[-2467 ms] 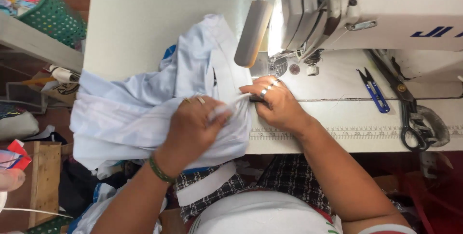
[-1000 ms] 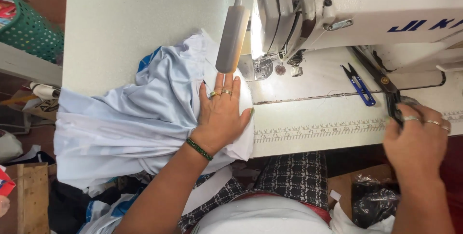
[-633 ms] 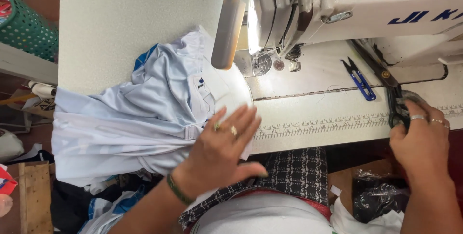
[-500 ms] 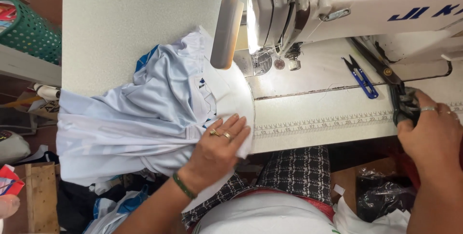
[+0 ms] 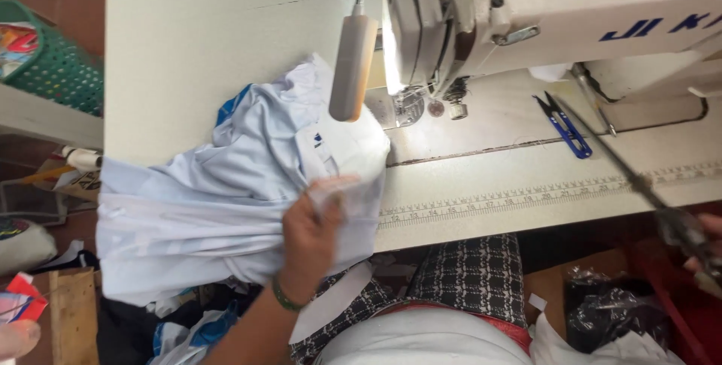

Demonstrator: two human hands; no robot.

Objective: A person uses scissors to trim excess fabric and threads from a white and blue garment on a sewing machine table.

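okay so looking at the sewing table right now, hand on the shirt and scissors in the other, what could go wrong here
1. The right hand holds long scissors blurred with motion, blades pointing toward the blue thread snips; they might knock them or nick the fabric.
2. The left hand bunches the light blue garment, much of it hanging off the table edge; it may slide off.

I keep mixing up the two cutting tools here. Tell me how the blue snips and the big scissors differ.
The blue snips are small with blue handles; the big scissors are much longer, dark and blurred. The snips lie untouched on the sewing table; the scissors are gripped by the right hand and held above the table's front edge. Both have pointed blades.
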